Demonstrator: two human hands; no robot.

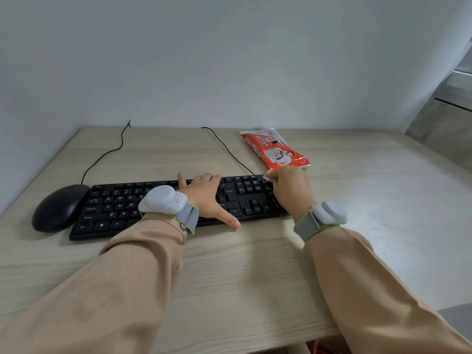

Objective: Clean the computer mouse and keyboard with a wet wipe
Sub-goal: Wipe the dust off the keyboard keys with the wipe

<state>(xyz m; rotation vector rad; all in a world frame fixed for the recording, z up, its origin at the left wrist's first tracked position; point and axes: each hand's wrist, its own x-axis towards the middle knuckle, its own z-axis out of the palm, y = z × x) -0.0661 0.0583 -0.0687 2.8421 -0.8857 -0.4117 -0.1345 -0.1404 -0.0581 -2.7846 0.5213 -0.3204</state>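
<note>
So the left hand is lying flat on the middle of the black keyboard, fingers straight and reaching to the far edge, thumb stuck out over the near edge, basically pinning the board down. The right hand is up at the keyboard's far right corner with its fingers curled around a wet wipe. Only a small white bit pokes out past the fingertips, so I can't really tell how it's folded, but it seems to be touching the top corner keys. The hands are apart, with the arrow keys showing between them. Both wrists have a grey-white gadget strapped on, left one and right one, and the sleeves are beige. The black mouse sits just beside the keyboard's left end, nobody touching it. A red pack of wipes lies flat behind the right hand, near the back of the light wood desk. Two thin black cables run back toward the plain white wall.
</note>
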